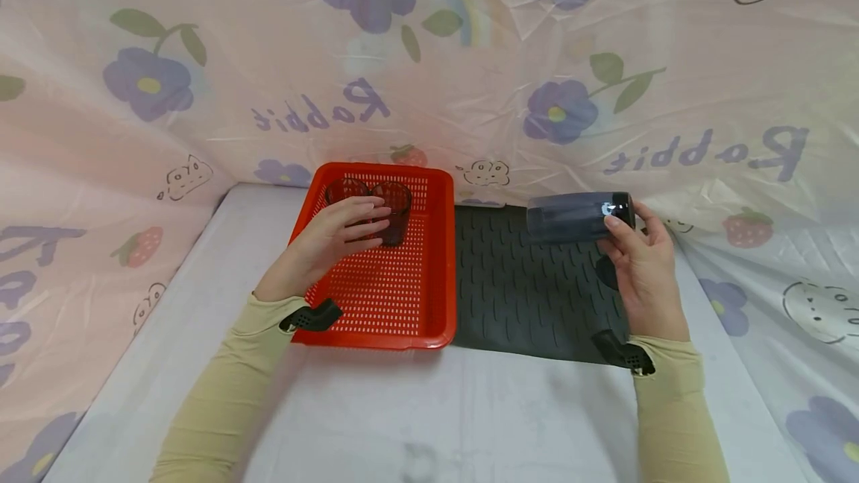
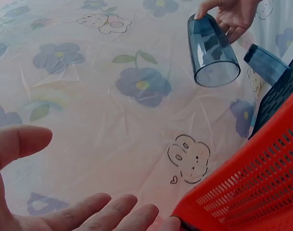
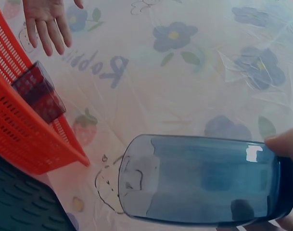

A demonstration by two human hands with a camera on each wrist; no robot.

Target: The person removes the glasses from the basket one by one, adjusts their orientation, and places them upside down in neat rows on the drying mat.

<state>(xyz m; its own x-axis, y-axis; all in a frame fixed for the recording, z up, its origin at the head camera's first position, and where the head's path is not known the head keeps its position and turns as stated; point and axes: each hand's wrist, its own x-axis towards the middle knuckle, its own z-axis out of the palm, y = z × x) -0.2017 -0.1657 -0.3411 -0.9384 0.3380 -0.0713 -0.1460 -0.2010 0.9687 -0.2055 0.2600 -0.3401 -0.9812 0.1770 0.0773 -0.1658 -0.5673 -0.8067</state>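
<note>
My right hand grips a blue-tinted clear drinking glass by its thick base, holding it sideways above the dark mat. The mouth of this glass points left, and nothing shows inside. Over the red basket hovers my left hand, its fingers extended and holding nothing. Two similar glasses stand in the basket's far part, partly hidden by that hand. Another blue glass is on the mat; in the head view my right hand mostly covers it.
The perforated basket stands directly left of the ribbed mat on a white-covered table. A printed curtain with flowers and rabbits rises behind and along both sides.
</note>
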